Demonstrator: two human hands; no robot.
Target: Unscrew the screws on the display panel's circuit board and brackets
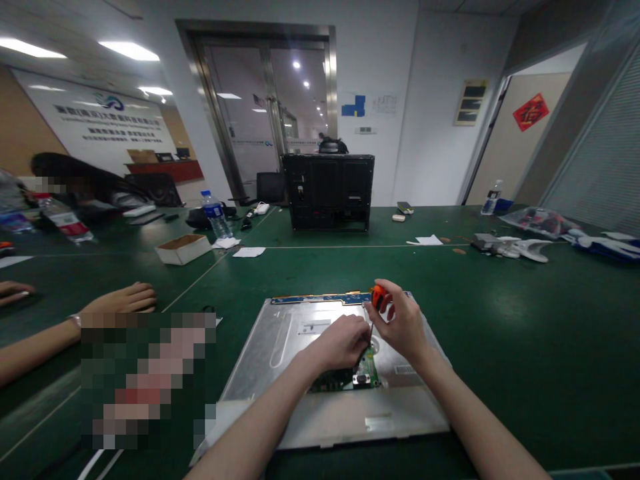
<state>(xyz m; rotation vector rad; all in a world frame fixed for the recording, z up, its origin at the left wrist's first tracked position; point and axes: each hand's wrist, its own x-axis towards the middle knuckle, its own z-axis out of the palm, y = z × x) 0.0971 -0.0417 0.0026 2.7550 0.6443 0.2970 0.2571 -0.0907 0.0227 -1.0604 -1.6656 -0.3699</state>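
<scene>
A silver metal panel [300, 333], the back of a flat screen, lies on the green table in front of me. A small green circuit board [367, 370] is mounted near its middle. My right hand [403, 323] is closed round an orange-handled screwdriver [379, 297], held upright with its tip down at the board. My left hand [340, 343] is closed in a pinch next to the screwdriver's shaft, over the board; what its fingers hold is hidden.
Another person's hands [123, 300] rest on the table at my left. A black monitor housing [327, 190] stands at the far middle. A small cardboard box [183, 249], a water bottle [215, 213] and paper scraps lie behind; white parts [520, 248] at the right.
</scene>
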